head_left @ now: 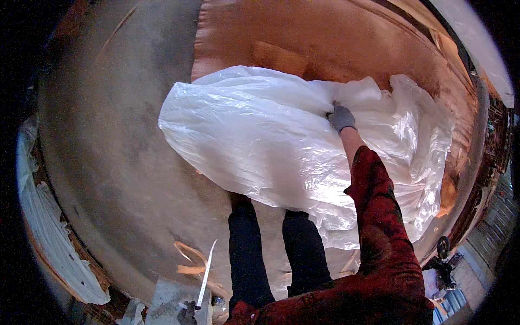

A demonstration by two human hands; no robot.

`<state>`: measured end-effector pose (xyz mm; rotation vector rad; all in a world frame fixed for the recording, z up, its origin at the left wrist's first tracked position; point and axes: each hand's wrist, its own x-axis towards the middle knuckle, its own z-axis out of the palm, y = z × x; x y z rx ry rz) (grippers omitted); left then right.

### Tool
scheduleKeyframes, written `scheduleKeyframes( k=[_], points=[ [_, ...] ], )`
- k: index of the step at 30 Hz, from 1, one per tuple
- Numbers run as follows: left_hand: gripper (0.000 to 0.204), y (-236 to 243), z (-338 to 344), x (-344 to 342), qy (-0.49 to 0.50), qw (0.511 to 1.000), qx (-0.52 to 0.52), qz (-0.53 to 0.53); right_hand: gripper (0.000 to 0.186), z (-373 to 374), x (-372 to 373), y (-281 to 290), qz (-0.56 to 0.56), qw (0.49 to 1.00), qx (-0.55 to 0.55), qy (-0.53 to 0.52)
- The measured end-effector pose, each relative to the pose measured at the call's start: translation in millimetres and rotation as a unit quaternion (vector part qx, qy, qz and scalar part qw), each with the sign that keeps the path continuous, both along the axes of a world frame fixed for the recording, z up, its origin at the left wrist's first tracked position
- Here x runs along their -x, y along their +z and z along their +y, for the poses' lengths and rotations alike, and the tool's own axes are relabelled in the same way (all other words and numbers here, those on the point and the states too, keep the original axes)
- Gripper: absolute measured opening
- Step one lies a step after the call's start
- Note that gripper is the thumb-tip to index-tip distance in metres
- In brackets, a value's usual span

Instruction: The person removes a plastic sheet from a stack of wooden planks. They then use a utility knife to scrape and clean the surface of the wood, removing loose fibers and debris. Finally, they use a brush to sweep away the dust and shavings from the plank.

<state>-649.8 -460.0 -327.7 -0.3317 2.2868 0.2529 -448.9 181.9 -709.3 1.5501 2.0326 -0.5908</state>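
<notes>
The gloved right hand [342,118] clamps the plastic sheet [233,130], apparently to control the billow leftward of it; the left hand, unseen, I cannot tell.

No text, label, brand, number or sign can be read. The translucent plastic sheeting [238,130] bears no legible print among its folds and glare. The narrow white strip [205,278] near the lower edge is too small to tell whether it is marked, and any marks on the dark red patterned shirt [374,295] cannot be made out.
</notes>
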Motion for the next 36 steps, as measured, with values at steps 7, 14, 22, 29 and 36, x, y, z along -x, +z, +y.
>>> scheduleKeyframes(
  k=[7, 14, 22, 29, 36],
  points=[
    [0.028, 2.0, 37.4, -3.0, -0.043, 0.997, -0.055, -0.029, 0.040, 88.9, 10.6, 26.3, 0.094, 0.937, -0.310, 0.133],
    [0.031, 16.8, 50.1, -11.1, -0.028, 0.998, -0.005, -0.048, 0.081, 148.1, 65.0, 141.8, 0.514, 0.786, -0.340, 0.052],
    [0.032, 30.6, 66.7, -25.3, -0.046, 0.998, -0.021, -0.032, 0.066, -155.6, -102.9, 187.1, 0.214, 0.975, 0.037, -0.051],
    [0.031, 43.9, 104.8, -29.1, -0.133, 0.984, -0.121, -0.020, 0.040, -355.1, -275.5, 324.7, 0.051, 0.945, 0.322, 0.008],
    [0.030, 67.9, 153.5, -27.9, -0.238, 0.939, -0.247, -0.022, 0.045, -420.7, -340.5, 432.5, 0.083, 0.930, 0.207, -0.293]
  ],
)
